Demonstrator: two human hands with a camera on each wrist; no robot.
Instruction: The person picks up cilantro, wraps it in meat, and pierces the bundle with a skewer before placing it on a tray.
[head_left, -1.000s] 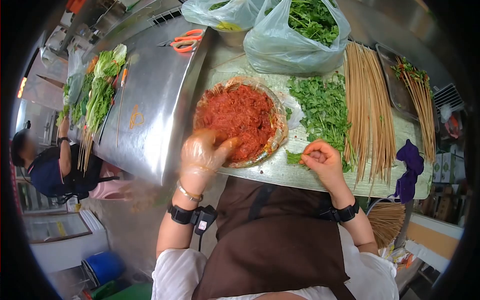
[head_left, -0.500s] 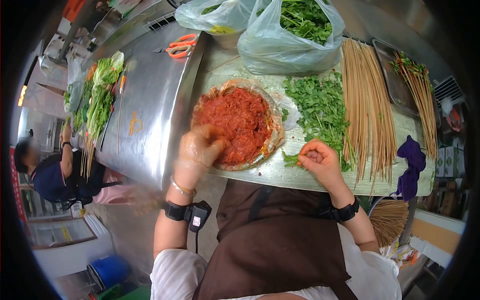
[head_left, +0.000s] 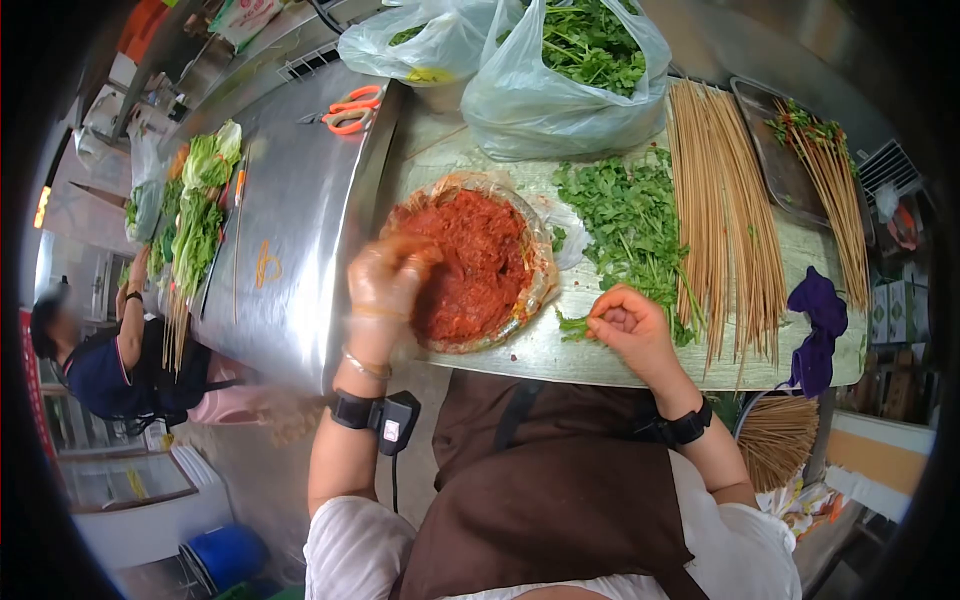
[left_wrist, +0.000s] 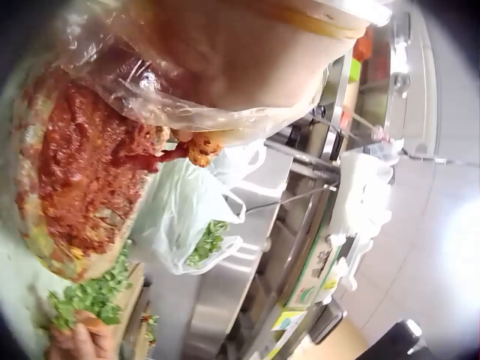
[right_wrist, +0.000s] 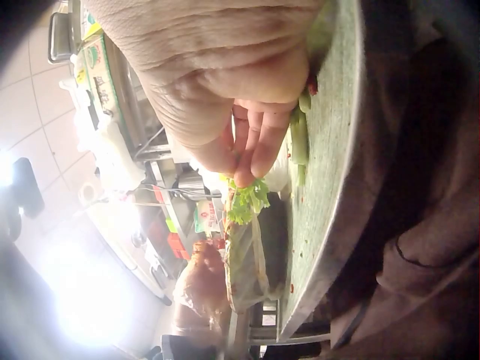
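My left hand (head_left: pixel 382 282), in a clear plastic glove, is over the left side of a plastic-lined bowl (head_left: pixel 546 255) full of red, sauce-coated meat (head_left: pixel 475 255). Its fingers are curled, and in the left wrist view a red strip of meat (left_wrist: pixel 171 155) shows at the stained fingertips. At the table's front edge my bare right hand (head_left: pixel 634 325) pinches a small sprig of leafy herb (head_left: pixel 572 326) between thumb and fingers. The sprig (right_wrist: pixel 246 201) points toward the bowl. Behind that hand lies a loose heap of herbs (head_left: pixel 625 215).
Right of the herbs lie many wooden skewers (head_left: pixel 725 210), then a tray (head_left: pixel 750 130) bearing loaded skewers (head_left: pixel 825 190) and a purple cloth (head_left: pixel 818 325). A bag of greens (head_left: pixel 570 115) stands behind. Orange-handled scissors (head_left: pixel 350 112) lie on the steel counter (head_left: pixel 300 200). Another person (head_left: pixel 120 350) works at far left.
My left hand has drawn back from the meat toward the bowl's left rim, its fingers bunching together. The right hand keeps its pinch on the herb sprig. The head view has shifted slightly.
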